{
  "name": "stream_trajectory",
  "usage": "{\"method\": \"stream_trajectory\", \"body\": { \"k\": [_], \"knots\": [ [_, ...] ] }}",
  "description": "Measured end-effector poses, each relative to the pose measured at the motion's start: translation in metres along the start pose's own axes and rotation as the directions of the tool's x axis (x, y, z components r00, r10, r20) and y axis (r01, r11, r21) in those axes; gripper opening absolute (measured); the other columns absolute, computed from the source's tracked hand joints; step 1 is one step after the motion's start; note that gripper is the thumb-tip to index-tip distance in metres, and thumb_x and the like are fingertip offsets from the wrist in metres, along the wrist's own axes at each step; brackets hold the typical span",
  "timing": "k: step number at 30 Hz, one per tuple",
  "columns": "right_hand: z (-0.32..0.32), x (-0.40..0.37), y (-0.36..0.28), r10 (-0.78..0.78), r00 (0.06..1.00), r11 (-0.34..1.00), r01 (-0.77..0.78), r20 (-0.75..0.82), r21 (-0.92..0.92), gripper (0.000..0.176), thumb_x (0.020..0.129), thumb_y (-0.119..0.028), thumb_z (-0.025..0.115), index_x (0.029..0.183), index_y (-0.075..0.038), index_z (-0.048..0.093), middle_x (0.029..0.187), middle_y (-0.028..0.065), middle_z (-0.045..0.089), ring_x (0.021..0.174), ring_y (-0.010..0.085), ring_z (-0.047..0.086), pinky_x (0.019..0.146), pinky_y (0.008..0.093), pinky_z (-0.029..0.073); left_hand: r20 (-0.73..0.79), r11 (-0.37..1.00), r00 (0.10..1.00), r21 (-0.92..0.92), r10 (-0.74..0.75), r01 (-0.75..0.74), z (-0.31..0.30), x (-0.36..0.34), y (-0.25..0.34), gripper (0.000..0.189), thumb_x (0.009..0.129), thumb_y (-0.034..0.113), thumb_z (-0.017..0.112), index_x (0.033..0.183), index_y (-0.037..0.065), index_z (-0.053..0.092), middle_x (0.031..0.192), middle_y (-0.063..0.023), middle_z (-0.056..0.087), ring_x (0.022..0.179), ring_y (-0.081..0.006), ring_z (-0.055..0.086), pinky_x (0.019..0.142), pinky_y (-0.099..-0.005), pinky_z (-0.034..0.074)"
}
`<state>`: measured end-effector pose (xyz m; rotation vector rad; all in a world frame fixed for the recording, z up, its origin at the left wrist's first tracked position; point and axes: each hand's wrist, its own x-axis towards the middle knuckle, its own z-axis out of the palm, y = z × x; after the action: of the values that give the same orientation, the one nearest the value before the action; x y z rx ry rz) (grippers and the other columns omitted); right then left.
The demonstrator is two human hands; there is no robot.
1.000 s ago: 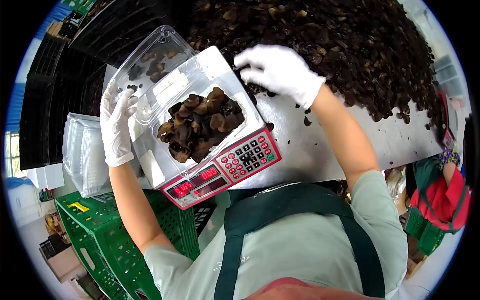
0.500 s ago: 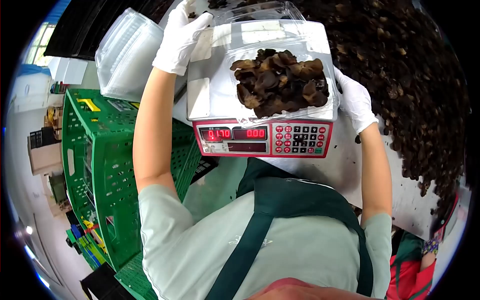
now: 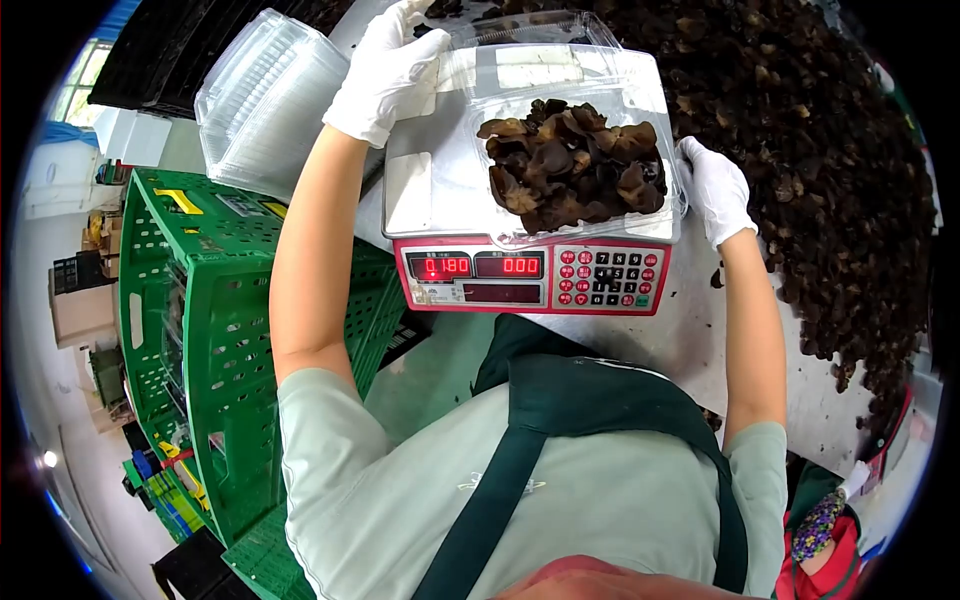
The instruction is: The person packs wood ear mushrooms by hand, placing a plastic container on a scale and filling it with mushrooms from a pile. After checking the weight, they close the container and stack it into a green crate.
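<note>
A clear plastic clamshell box (image 3: 520, 222) lies opened on the weighing scale (image 3: 408, 195), with dark wood ear mushrooms (image 3: 575, 165) heaped in its near half. The scale's red display (image 3: 447, 265) reads 0.180. At the far left corner of the scale is my left hand (image 3: 388, 80), white-gloved, thumb apart from the fingers and close to the box's raised lid (image 3: 530, 32). My right hand (image 3: 715, 190), also gloved, is just beyond the scale's right edge with its fingers curled in. Whatever it may hold is hidden.
A large pile of wood ears (image 3: 800, 180) covers the metal table (image 3: 675, 335) on the right. Stacked clear boxes (image 3: 265, 110) stand at the left, above green crates (image 3: 235, 330). Another person's patterned sleeve (image 3: 818, 525) shows at the lower right.
The scale's reading has risen from 0.170 to 0.180. My right hand has drawn slightly away from the box, its fingers more curled. The other person's sleeve shows more.
</note>
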<state>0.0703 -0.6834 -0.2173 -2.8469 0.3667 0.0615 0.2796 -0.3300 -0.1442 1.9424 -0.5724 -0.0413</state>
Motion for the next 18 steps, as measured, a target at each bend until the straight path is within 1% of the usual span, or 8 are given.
{"method": "stream_trajectory", "body": {
  "k": [2,5,8,9,13,15,16,18],
  "knots": [
    [0.009,0.009,0.014,-0.013,0.998,0.998,0.01,-0.054,-0.063,0.019,0.095,-0.024,0.062,0.106,-0.009,0.063,0.089,0.0216,0.07,0.087,0.0429,0.067,0.073,0.0505,0.052,0.034,1.0,0.999,0.01,-0.002,0.002,0.001,-0.001,0.001,0.063,0.094,0.024,0.072,0.149,0.005,0.047,0.114,-0.006,0.065,0.094,-0.009,0.059,0.077,-0.0239,0.048],
    [-0.001,0.002,0.013,0.049,0.994,0.997,-0.044,-0.094,0.058,0.02,0.093,-0.026,0.065,0.102,-0.008,0.064,0.088,0.0203,0.07,0.086,0.042,0.067,0.074,0.0491,0.052,0.07,0.987,0.995,0.147,-0.071,0.061,0.009,0.005,-0.006,0.058,0.095,0.026,0.07,0.147,0.008,0.05,0.113,-0.0081,0.066,0.101,-0.0134,0.062,0.088,-0.0283,0.051],
    [-0.017,-0.014,0.014,0.054,0.995,0.948,-0.023,-0.089,0.317,0.028,0.094,-0.029,0.069,0.114,-0.009,0.068,0.084,0.0115,0.071,0.078,0.0271,0.069,0.071,0.0382,0.053,0.103,0.902,0.92,0.264,-0.379,0.342,0.024,0.001,0.03,0.076,0.088,0.029,0.07,0.154,0.006,0.038,0.087,-0.0115,0.074,0.059,-0.0162,0.062,0.056,-0.0307,0.053],
    [-0.029,-0.022,0.006,0.111,0.993,0.868,-0.083,-0.028,0.49,0.028,0.096,-0.026,0.068,0.117,-0.009,0.069,0.085,0.0076,0.071,0.078,0.0201,0.068,0.071,0.0335,0.053,0.071,0.926,0.952,0.264,-0.298,0.27,0.028,0.005,0.021,0.079,0.088,0.025,0.069,0.156,0.007,0.033,0.077,-0.009,0.072,0.048,-0.0136,0.055,0.045,-0.0307,0.047],
    [-0.069,-0.06,-0.031,0.054,0.989,0.377,-0.146,0.135,0.915,0.029,0.1,-0.011,0.059,0.125,0.0,0.066,0.09,-0.0007,0.066,0.083,0.007,0.062,0.07,0.0235,0.052,-0.103,0.965,0.988,-0.224,0.114,-0.135,0.032,-0.001,0.031,0.074,0.092,0.012,0.067,0.155,0.001,0.031,0.103,-0.007,0.067,0.091,-0.0133,0.063,0.083,-0.0286,0.054],
    [-0.078,-0.074,-0.036,0.044,0.984,0.287,-0.179,0.174,0.941,0.031,0.101,-0.016,0.06,0.127,0.001,0.065,0.088,-0.0011,0.065,0.076,0.0045,0.059,0.06,0.0217,0.048,-0.094,0.939,0.995,-0.34,0.025,-0.055,0.025,-0.046,0.102,0.061,0.094,-0.001,0.06,0.152,0.003,0.041,0.116,-0.0058,0.066,0.105,-0.0124,0.062,0.091,-0.0267,0.051],
    [-0.084,-0.078,-0.036,0.041,0.975,0.282,-0.22,0.217,0.934,0.031,0.102,-0.019,0.06,0.127,0.0,0.066,0.086,-0.0014,0.064,0.073,0.0038,0.058,0.057,0.0209,0.047,-0.033,0.981,0.999,-0.192,-0.005,-0.001,0.018,-0.067,0.113,0.054,0.091,-0.005,0.059,0.143,0.003,0.053,0.12,-0.0075,0.066,0.111,-0.0146,0.061,0.095,-0.0276,0.05],
    [-0.098,-0.084,-0.041,0.013,0.954,0.405,-0.278,0.299,0.871,0.036,0.105,-0.034,0.057,0.122,-0.005,0.07,0.077,-0.002,0.061,0.065,0.0044,0.056,0.052,0.0192,0.043,0.227,0.804,0.907,0.42,0.356,-0.42,0.005,-0.108,0.123,0.053,0.078,-0.014,0.055,0.12,0.012,0.075,0.116,-0.0135,0.067,0.105,-0.0265,0.066,0.097,-0.0342,0.051]
  ]
}}
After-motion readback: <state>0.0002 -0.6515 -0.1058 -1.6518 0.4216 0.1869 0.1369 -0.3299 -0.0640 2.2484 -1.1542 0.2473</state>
